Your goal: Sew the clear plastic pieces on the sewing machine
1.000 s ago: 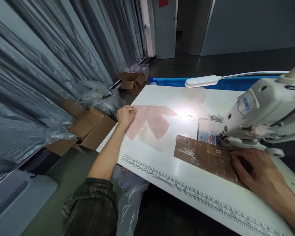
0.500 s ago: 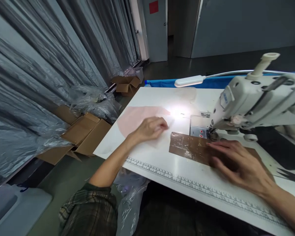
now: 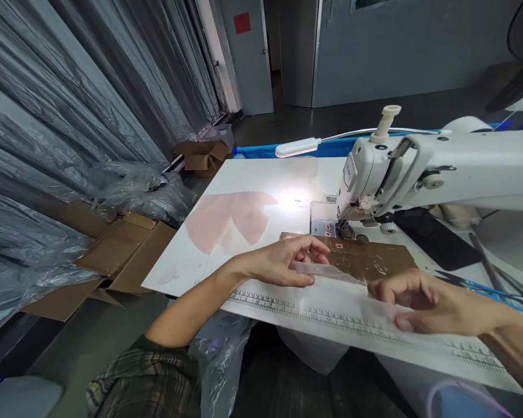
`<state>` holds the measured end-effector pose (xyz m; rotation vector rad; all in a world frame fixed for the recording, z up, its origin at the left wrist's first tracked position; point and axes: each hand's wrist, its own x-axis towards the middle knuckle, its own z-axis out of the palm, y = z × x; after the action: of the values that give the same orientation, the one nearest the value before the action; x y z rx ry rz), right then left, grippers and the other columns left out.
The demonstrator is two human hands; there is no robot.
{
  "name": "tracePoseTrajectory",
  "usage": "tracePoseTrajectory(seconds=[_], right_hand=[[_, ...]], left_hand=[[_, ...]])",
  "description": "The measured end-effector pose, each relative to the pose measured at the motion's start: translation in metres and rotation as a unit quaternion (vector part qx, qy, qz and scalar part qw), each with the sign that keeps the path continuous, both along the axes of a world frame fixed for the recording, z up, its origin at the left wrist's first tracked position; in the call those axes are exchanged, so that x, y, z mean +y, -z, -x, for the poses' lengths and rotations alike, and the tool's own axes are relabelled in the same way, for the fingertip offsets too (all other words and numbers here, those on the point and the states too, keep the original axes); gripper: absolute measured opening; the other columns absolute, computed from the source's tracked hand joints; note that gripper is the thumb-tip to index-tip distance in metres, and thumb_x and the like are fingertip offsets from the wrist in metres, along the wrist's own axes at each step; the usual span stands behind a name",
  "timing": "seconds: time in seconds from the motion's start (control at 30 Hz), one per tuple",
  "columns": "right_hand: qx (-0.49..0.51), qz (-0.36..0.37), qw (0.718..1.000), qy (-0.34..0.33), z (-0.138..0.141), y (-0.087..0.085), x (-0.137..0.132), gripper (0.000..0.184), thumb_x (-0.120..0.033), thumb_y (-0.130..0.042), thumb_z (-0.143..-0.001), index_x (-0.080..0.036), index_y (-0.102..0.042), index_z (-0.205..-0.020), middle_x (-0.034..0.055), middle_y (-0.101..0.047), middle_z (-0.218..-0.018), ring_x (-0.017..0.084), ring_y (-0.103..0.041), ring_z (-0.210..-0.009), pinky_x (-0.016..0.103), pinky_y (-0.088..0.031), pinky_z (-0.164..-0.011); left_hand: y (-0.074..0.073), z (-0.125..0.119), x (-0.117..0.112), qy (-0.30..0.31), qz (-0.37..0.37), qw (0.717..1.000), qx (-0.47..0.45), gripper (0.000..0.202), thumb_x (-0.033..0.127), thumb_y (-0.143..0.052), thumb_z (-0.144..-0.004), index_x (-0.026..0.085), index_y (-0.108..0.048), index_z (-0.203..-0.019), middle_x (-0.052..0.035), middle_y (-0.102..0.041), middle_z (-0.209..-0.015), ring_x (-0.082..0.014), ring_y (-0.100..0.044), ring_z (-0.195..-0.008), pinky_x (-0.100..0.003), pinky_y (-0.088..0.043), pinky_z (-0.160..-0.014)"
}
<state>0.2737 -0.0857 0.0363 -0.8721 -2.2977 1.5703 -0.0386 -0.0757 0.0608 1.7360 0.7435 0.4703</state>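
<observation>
My left hand (image 3: 283,261) pinches one end of a thin, sheer pale-pink fabric piece (image 3: 331,273) just above the white sewing table (image 3: 270,174). My right hand (image 3: 418,302) grips the other end, fingers curled, near the printed ruler (image 3: 331,316) along the table's front edge. The piece is stretched between both hands in front of a brown cardboard patch (image 3: 366,258) that lies before the needle of the white sewing machine (image 3: 418,168). A stack of pink fabric pieces (image 3: 226,217) lies on the table's left part.
A white gooseneck lamp (image 3: 296,148) shines on the table. A black phone (image 3: 436,235) and blue-handled scissors (image 3: 483,284) lie at the right. Open cardboard boxes (image 3: 126,249) and plastic sheeting (image 3: 70,116) line the left wall. Clear plastic bags (image 3: 226,360) hang below the table.
My left hand came from the pink stack at the table's left toward the front with one sheer piece. My right hand left the cardboard patch and took the piece's other end. The view swung right.
</observation>
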Motion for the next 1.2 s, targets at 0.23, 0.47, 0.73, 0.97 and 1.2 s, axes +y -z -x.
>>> tracePoseTrajectory(seconds=[0.23, 0.47, 0.73, 0.97, 1.2], right_hand=[[0.12, 0.161, 0.977, 0.07, 0.05, 0.007, 0.026, 0.059, -0.052, -0.076, -0.08, -0.021, -0.061, -0.128, 0.0112, -0.069, -0.121, 0.023, -0.066, -0.114, 0.04, -0.053, -0.102], [-0.026, 0.234, 0.97, 0.065, 0.04, 0.004, 0.045, 0.036, -0.041, -0.078, -0.077, -0.019, -0.073, -0.105, 0.0012, -0.072, -0.081, 0.011, -0.065, -0.062, 0.021, -0.05, -0.055], [-0.006, 0.166, 0.958, 0.234, 0.044, 0.02, 0.057, 0.049, -0.057, -0.079, -0.076, -0.016, -0.065, -0.097, 0.0036, -0.071, -0.08, 0.01, -0.065, -0.063, 0.019, -0.051, -0.051], [0.074, 0.168, 0.911, 0.368, 0.042, 0.032, 0.054, 0.057, -0.07, -0.08, -0.068, -0.017, -0.064, -0.083, 0.0047, -0.069, -0.071, 0.012, -0.064, -0.058, 0.025, -0.057, -0.053], [0.109, 0.208, 0.873, 0.426, 0.042, 0.032, 0.055, 0.056, -0.07, -0.084, -0.062, -0.019, -0.066, -0.075, 0.0086, -0.072, -0.072, 0.018, -0.07, -0.063, 0.03, -0.064, -0.059]], left_hand=[[0.01, -0.027, 0.023, 0.04, 0.056, 0.997, -0.034, 0.045, 0.025, -0.082, -0.077, 0.019, -0.063, -0.117, -0.0042, -0.068, -0.099, -0.0161, -0.065, -0.097, -0.034, -0.05, -0.092], [0.017, -0.002, 0.04, -0.023, 0.085, 0.996, -0.003, 0.053, 0.021, -0.078, -0.074, 0.019, -0.061, -0.124, -0.009, -0.069, -0.116, -0.0123, -0.063, -0.081, -0.025, -0.047, -0.067], [0.036, -0.009, 0.049, -0.214, 0.104, 0.971, -0.011, 0.029, 0.03, -0.081, -0.08, 0.015, -0.069, -0.102, -0.0022, -0.071, -0.083, -0.009, -0.061, -0.068, -0.024, -0.047, -0.066], [0.044, -0.021, 0.047, -0.349, 0.133, 0.922, -0.103, 0.025, 0.03, -0.086, -0.073, 0.016, -0.068, -0.081, -0.0015, -0.074, -0.078, -0.0098, -0.066, -0.066, -0.025, -0.054, -0.067], [0.048, -0.024, 0.045, -0.355, 0.207, 0.886, -0.217, 0.042, 0.046, -0.088, -0.073, 0.013, -0.064, -0.083, -0.0116, -0.077, -0.102, -0.0176, -0.076, -0.088, -0.034, -0.061, -0.093]])
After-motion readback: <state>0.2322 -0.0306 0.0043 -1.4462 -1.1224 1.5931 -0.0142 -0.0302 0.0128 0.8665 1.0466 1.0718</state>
